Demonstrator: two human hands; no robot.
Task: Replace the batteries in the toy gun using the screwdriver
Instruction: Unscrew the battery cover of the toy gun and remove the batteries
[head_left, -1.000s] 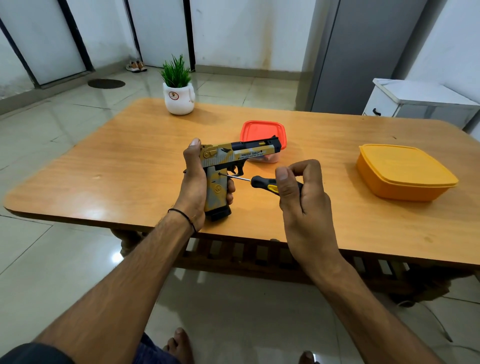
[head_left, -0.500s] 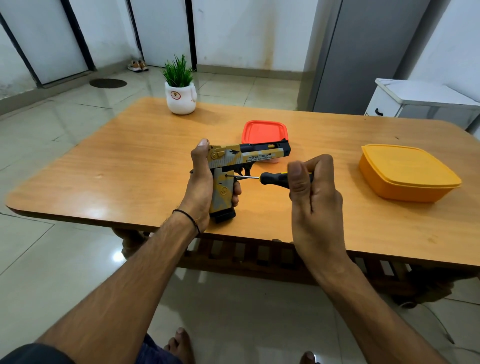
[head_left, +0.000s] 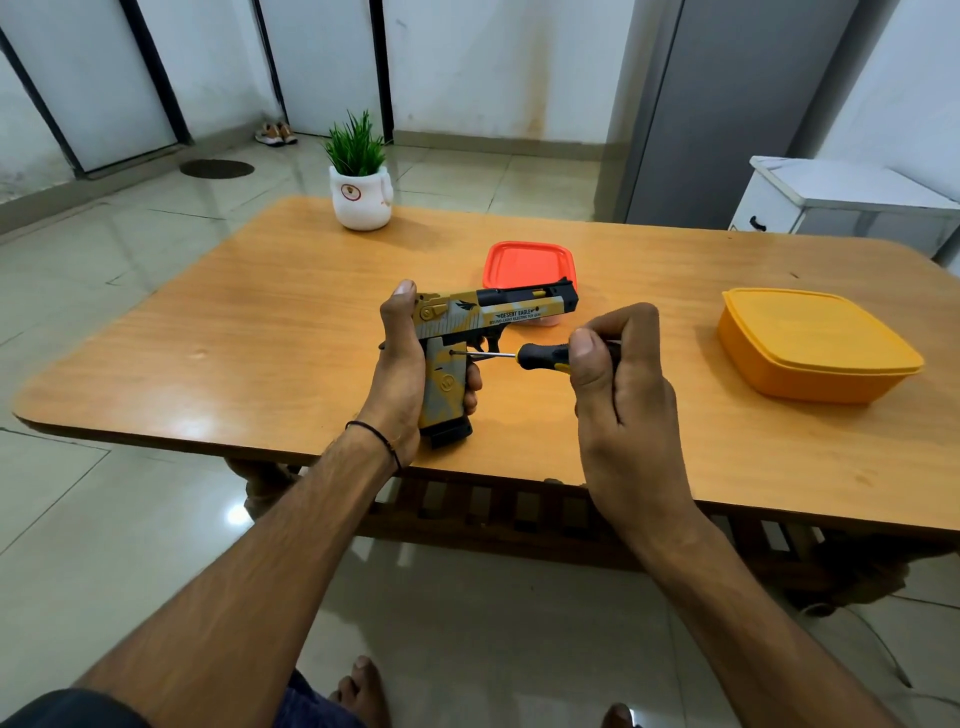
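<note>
Between the hands, the toy gun (head_left: 483, 317) stood upright, its grip clasped in the left hand (head_left: 405, 374), while the right hand (head_left: 618, 379) pinched the screwdriver (head_left: 540, 357), tip against the grip's side. Early going by the look of it: the cover was not yet off, and no batteries showed.

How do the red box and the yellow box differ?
The red box looks smaller than the yellow box. The red box has a red lid over a pale base, while the yellow box is yellow all over. The toy gun partly hides the red box; the yellow box shows whole. Both sit lidded on the table.
</note>
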